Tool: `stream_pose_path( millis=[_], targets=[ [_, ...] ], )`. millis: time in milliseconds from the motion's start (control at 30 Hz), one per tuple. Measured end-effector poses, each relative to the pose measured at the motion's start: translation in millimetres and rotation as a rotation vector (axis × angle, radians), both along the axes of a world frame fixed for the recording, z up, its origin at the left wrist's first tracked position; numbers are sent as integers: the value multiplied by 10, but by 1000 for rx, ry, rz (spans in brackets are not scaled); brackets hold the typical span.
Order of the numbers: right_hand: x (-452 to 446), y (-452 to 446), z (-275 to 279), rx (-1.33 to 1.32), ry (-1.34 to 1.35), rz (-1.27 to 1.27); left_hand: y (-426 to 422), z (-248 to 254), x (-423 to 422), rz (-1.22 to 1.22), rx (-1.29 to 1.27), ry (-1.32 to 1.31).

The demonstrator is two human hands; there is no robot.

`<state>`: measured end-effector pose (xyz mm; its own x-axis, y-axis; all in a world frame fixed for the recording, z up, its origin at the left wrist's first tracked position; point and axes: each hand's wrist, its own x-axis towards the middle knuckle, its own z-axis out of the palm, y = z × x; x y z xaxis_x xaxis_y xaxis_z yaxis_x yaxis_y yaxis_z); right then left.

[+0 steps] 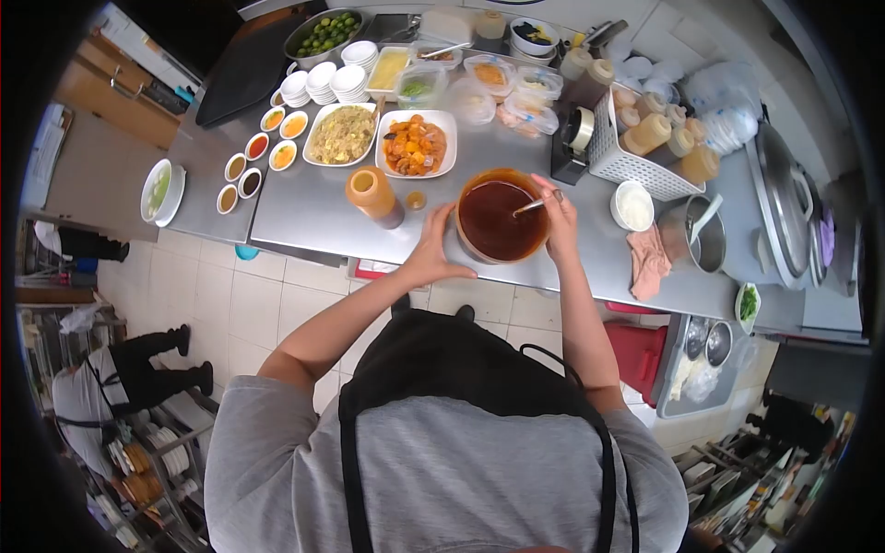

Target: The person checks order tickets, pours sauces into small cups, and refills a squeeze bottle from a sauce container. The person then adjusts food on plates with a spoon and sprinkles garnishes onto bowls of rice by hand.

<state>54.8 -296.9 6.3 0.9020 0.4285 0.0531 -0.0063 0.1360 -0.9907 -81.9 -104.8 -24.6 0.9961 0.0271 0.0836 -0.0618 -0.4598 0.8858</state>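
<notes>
A round, brownish tub (467, 241) of dark red-brown sauce (493, 217) stands near the front edge of the steel counter. A metal spoon (527, 208) leans in the sauce, its handle toward the right rim. My right hand (561, 226) is closed around the tub's right side, fingers at the rim beside the spoon handle. My left hand (433, 249) is at the tub's left side, fingers stretched and thumb spread out along the counter edge. Just left stands an uncapped squeeze bottle (372, 195) with orange-brown contents, and a small round cap (417, 200) lies between.
Behind are dishes of fried rice (341, 134) and orange-sauced food (415, 146), with small sauce cups (257, 146) to the left. A white basket of bottles (636, 152), a white bowl (632, 205), a pink cloth (648, 263) and a pot (696, 235) stand right. Another person (101, 396) is at lower left.
</notes>
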Motion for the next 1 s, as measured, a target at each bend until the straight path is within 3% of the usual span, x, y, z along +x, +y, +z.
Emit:
stream_pose_path(
  millis=[133, 200, 267, 400, 500, 567, 700, 1000],
  targets=[
    [-163, 11, -173, 99, -133, 34, 105, 88, 234, 44, 139, -106],
    [-293, 45, -241, 140, -207, -5, 94, 83, 363, -131, 67, -166],
    [-408, 132, -186, 237, -31, -212, 65, 80, 359, -124, -56, -117],
    [-296, 217, -125, 264, 13, -193, -3, 210, 285, -59, -296, -63],
    [-257, 244, 45, 252, 40, -128, -73, 216, 174, 40, -343, -127],
    [-271, 235, 201, 101, -48, -98, -125, 317, 50, 106, -333, -149],
    [-318, 406, 742, 97, -53, -43, -244, 693, -198, 275, -382, -183],
    [-334, 873, 1500, -97, -123, 196, -251, 1111, -433, 443, -507, -289]
  ],
)
